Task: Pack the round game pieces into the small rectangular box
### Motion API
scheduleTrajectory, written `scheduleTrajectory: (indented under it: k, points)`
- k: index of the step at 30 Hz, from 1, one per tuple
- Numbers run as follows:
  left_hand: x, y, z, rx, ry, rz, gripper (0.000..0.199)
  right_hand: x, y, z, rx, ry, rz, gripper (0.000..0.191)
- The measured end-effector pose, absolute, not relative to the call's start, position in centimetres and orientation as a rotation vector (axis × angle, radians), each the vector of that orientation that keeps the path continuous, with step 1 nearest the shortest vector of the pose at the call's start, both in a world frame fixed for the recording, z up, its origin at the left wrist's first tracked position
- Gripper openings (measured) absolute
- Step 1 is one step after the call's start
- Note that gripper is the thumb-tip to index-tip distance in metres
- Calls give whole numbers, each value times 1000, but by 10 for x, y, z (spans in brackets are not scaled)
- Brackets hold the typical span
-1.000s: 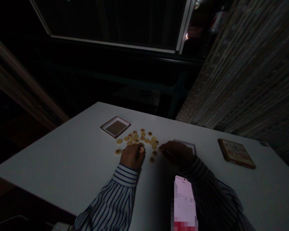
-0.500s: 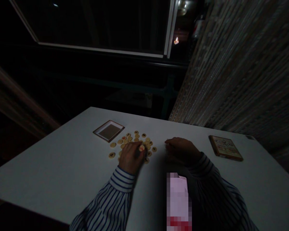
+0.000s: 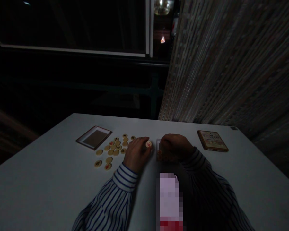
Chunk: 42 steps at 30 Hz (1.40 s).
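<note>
Fingertips of the left hand (image 3: 137,154) pinch one red-marked disc (image 3: 148,144). About seventeen loose discs (image 3: 113,147) show on the one white table (image 3: 62,179), from eight to eleven o'clock of that hand. Its three o'clock has one open box (image 3: 158,142) holding several discs, count unclear; the right hand (image 3: 177,146) curls over it, grip hidden. One shallow tray (image 3: 96,137) sits at ten o'clock, one printed case (image 3: 212,140) at two.

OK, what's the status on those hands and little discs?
Left hand: pinching red-marked disc. Right hand: over tray, fingertips unclear. Loose discs: beside left hand.
</note>
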State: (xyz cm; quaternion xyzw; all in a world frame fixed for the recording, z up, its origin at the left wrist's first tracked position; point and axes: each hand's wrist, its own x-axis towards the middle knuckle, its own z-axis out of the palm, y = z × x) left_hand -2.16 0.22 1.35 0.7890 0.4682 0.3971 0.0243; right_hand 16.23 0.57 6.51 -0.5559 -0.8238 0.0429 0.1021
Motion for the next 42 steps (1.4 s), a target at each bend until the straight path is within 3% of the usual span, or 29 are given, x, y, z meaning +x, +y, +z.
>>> scheduleTrajectory:
  k: [11,29,42]
  points:
    - [4,30,50,2578,1188,1061,30,180,13,68,-1589,-2167,274,22]
    - [11,41,35,2641,1056,1001,23,184,27,46,-1385,-2172,542,20]
    - [4,39,39,2374,1029,974,24,189,27,46,-1332,-2194,519,21]
